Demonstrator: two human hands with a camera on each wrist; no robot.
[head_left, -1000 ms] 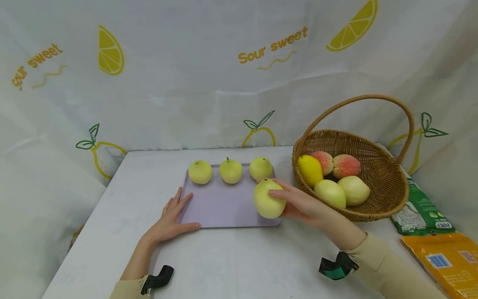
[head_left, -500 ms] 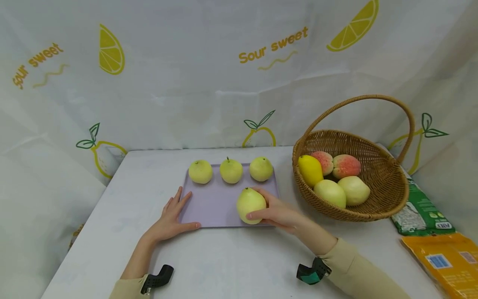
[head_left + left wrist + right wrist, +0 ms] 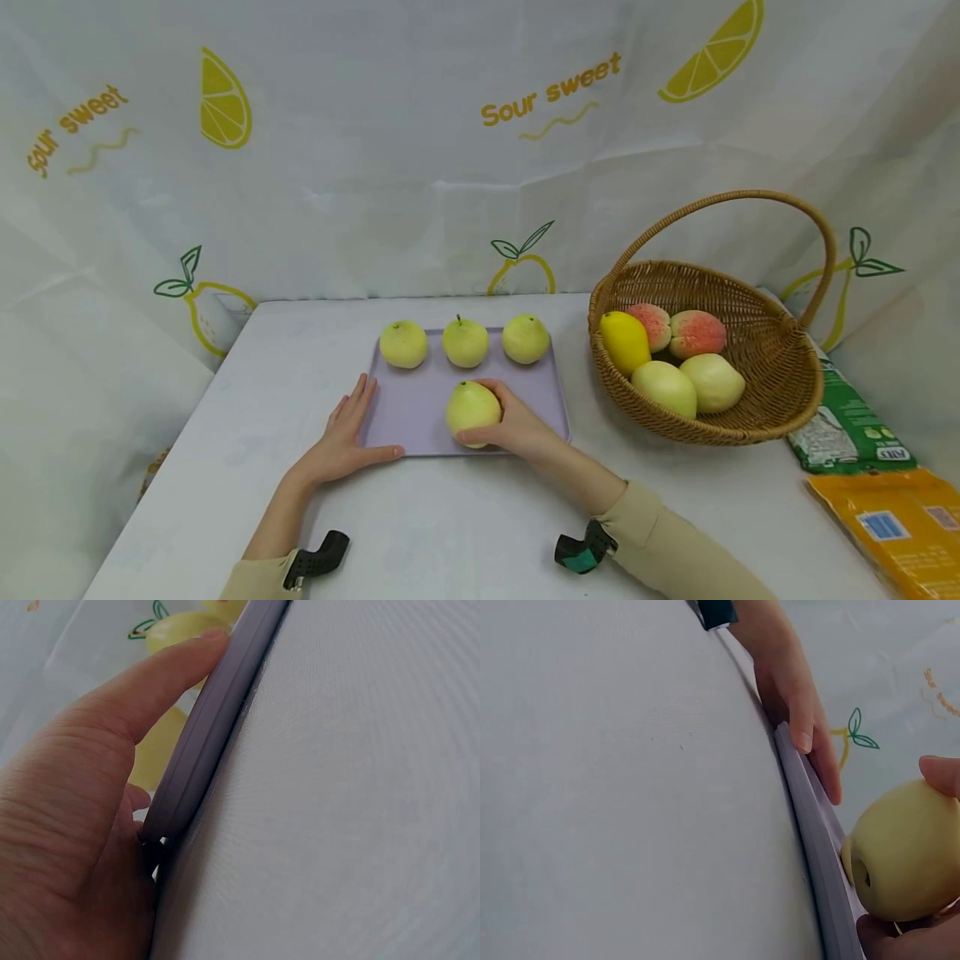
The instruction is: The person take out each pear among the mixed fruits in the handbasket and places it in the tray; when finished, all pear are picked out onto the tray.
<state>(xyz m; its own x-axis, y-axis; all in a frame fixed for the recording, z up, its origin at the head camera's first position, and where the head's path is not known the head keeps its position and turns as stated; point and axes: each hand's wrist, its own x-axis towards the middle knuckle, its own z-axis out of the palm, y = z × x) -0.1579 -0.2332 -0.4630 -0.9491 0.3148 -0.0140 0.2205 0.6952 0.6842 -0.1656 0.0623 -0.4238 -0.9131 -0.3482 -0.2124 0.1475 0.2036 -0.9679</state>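
In the head view, a pale lilac tray (image 3: pixel 408 412) lies on the white table. Along its back edge sit three yellow-green pears: a left one (image 3: pixel 403 344), a middle one (image 3: pixel 465 342) and a right one (image 3: pixel 526 339). My right hand (image 3: pixel 520 427) grips another pear (image 3: pixel 472 412) over the tray's front middle, thumb at the near side. Whether this pear touches the tray I cannot tell. My left hand (image 3: pixel 341 442) rests at the tray's front left corner, fingers straight along the side; in the left wrist view its thumb (image 3: pixel 169 679) touches the rim.
A wicker basket (image 3: pixel 780 392) with a tall handle stands right of the tray. It holds a yellow mango (image 3: pixel 625 342), two reddish peaches (image 3: pixel 697 333) and two pale fruits (image 3: pixel 711 383). Beyond it lie a green packet (image 3: pixel 851 425) and an orange packet (image 3: pixel 892 525).
My right hand has carried the pear leftward and slightly toward me, from the tray's right side to its front middle. The left hand has stayed at the corner.
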